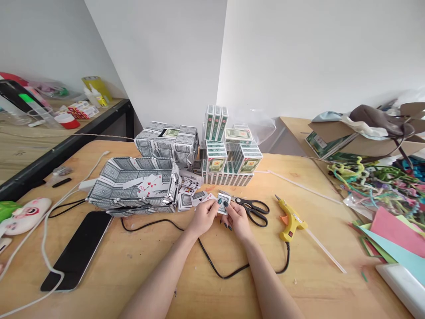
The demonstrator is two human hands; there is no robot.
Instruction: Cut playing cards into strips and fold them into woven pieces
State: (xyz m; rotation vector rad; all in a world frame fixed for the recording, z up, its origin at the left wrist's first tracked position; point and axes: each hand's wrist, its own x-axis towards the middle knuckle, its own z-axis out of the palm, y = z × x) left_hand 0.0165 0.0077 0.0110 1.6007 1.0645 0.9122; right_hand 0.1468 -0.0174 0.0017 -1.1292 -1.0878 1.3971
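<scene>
A playing card [223, 204], patterned back facing up, is pinched between my left hand [205, 217] and my right hand [237, 218], just above the table. Whether it is one card or more I cannot tell. Black-handled scissors [257, 208] lie beside my right hand, their blades partly behind it. Left of my hands, loose playing cards [191, 199] are spread on the table. Next to them stands an open box built from folded cards [133, 201], with loose cards [151, 184] inside. A yellow glue gun [290, 219] lies to the right, its glue stick sticking out behind.
Stacked card packs [215, 164] and another folded-card box [169, 141] stand at the back. A black phone [78, 250] and white cable [44, 235] lie left. The glue gun's black cord [212, 263] crosses under my forearms. Coloured paper [395, 230] and pipe cleaners [381, 181] are at right.
</scene>
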